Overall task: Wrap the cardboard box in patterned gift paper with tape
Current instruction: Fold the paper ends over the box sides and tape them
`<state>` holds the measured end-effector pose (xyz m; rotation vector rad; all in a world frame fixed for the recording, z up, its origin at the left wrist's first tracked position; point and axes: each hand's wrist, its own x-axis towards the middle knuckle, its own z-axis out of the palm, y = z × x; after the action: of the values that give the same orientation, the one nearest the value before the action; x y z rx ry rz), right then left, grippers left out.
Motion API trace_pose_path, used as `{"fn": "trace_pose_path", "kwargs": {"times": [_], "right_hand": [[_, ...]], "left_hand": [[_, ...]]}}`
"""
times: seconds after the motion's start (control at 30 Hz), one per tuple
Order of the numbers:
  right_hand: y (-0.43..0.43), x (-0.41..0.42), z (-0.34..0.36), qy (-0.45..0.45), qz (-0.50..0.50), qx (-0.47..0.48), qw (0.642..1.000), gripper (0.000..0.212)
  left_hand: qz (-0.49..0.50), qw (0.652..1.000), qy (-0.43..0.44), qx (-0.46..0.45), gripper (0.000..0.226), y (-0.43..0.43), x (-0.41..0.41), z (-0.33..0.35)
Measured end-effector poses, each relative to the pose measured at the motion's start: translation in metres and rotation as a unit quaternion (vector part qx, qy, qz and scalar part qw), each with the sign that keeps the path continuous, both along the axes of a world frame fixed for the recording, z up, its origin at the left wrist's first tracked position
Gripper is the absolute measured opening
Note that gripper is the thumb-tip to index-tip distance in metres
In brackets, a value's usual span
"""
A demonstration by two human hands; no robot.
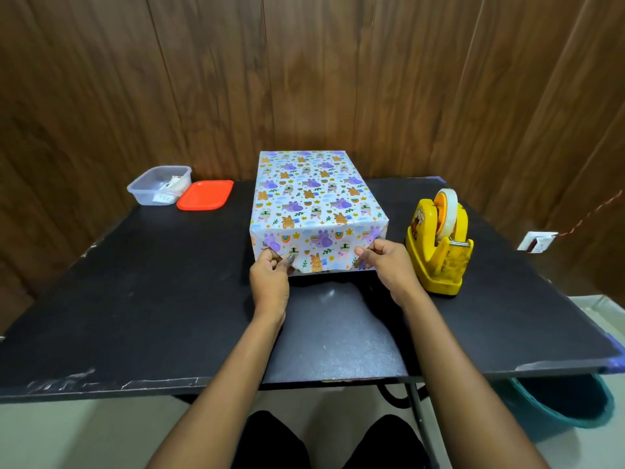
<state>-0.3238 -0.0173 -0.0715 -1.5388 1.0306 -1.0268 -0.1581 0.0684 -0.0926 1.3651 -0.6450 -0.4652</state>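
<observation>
The box (313,194) stands in the middle of the black table, covered in white gift paper printed with purple and orange animals. Its near end flap (318,247) hangs folded down over the front face. My left hand (270,275) pinches the flap's lower left corner. My right hand (389,265) pinches the lower right corner, fingers curled on the paper. A yellow tape dispenser (438,245) with a roll of clear tape stands right of the box, a short way from my right hand.
A clear plastic tub (159,186) and its red lid (204,195) lie at the table's back left. The black table (135,299) ends at a wooden wall behind. A teal bucket (571,404) sits on the floor at the right.
</observation>
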Motion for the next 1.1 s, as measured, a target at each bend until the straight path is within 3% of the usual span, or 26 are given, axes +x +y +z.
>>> {"fn": "trace_pose_path", "kwargs": {"times": [0.3, 0.43, 0.6, 0.8, 1.0, 1.03, 1.1], "right_hand": [[0.006, 0.009, -0.012, -0.013, 0.007, 0.058, 0.998, 0.027], [0.007, 0.014, -0.014, -0.020, -0.003, 0.055, 0.998, 0.022], [0.004, 0.021, -0.016, -0.011, -0.024, 0.041, 0.999, 0.025], [-0.003, 0.032, -0.016, 0.046, -0.062, 0.028, 0.997, 0.027], [-0.012, 0.048, -0.015, 0.075, -0.105, 0.024, 0.991, 0.036], [-0.013, 0.050, -0.015, 0.084, -0.107, 0.021, 0.991, 0.036], [-0.017, 0.053, -0.013, 0.102, -0.109, 0.017, 0.989, 0.037]], "left_hand": [[0.040, 0.998, -0.004, 0.048, 0.027, -0.007, -0.002, -0.005], [0.038, 0.997, 0.013, 0.071, 0.027, -0.011, -0.003, -0.007], [0.035, 0.992, -0.026, 0.120, 0.022, -0.016, 0.001, -0.007], [0.065, 0.970, -0.116, 0.204, 0.033, -0.019, 0.002, 0.000], [0.115, 0.894, -0.317, 0.295, 0.030, -0.019, 0.015, 0.018], [0.141, 0.866, -0.386, 0.286, 0.033, -0.020, 0.021, 0.018], [0.206, 0.773, -0.549, 0.244, 0.048, -0.026, 0.032, 0.016]]}}
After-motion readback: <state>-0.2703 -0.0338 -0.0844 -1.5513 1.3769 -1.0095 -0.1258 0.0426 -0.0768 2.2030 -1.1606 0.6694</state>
